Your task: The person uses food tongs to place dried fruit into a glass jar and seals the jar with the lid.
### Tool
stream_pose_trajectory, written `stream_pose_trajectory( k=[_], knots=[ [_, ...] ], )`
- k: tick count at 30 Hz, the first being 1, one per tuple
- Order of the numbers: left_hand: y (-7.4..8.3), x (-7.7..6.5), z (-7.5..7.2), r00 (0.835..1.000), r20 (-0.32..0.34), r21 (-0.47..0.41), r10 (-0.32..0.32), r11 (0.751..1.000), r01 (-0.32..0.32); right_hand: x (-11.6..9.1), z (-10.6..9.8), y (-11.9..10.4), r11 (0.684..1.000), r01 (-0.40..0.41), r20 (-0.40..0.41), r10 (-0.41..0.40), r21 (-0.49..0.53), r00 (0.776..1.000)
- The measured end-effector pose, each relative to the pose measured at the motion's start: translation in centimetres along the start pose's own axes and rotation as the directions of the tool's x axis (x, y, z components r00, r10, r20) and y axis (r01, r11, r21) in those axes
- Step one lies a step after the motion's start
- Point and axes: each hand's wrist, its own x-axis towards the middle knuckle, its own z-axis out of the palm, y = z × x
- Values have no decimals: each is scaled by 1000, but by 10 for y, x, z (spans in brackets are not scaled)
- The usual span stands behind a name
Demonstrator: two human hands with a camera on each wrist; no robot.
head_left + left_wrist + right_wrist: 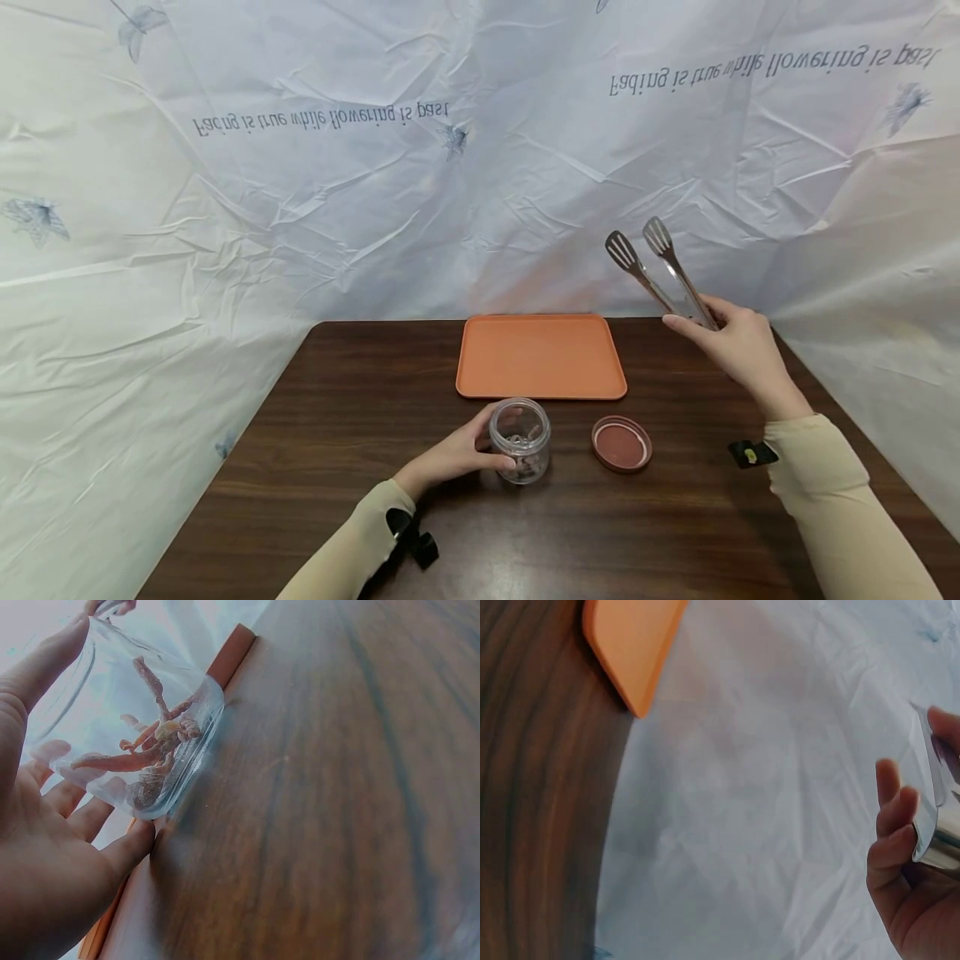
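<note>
On the table stands a clear lidless jar [527, 468], with my left hand [459, 454] gripping its left side, thumb in front and fingers behind. Several reddish-brown, twisted dried pieces [154, 761] lie at the bottom of the jar in the left wrist view; their kind is not plain. Raised over the table's right side, my right hand [738, 354] holds metal tongs [681, 275]. Their slotted ends are spread apart, point up and away, and have nothing between them. Only part of the tongs [946, 832] shows in the right wrist view.
An orange tray [540, 358] lies at the table's back edge, behind the jar. Right of the jar, a reddish-brown round lid [622, 444] rests on the dark wooden table [337, 433]. White printed sheeting [375, 208] hangs behind and beside the table.
</note>
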Motion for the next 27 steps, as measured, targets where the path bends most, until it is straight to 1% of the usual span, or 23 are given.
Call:
stream_pose_trajectory(
  k=[3, 8, 14, 22, 27],
  knots=[
    [-1, 1, 0, 1000, 5, -5, 7, 1000, -7, 1, 6, 5, 999, -35, -26, 35, 16, 999],
    [-1, 1, 0, 1000, 9, -9, 12, 1000, -12, 1, 14, 16, 994, -110, -25, 110, 13, 994],
    [0, 0, 0, 1000, 3, -9, -5, 1000, 5, 4, 27, 31, 992, -128, -23, 128, -10, 992],
    [0, -1, 0, 1000, 0, -18, -17, 1000, 17, 7, 44, 57, 982, -182, 17, 183, -53, 983],
    [-1, 0, 1, 1000, 1, -22, -8, 1000, 8, 7, 52, 72, 966, -242, 65, 248, -85, 967]
  ],
)
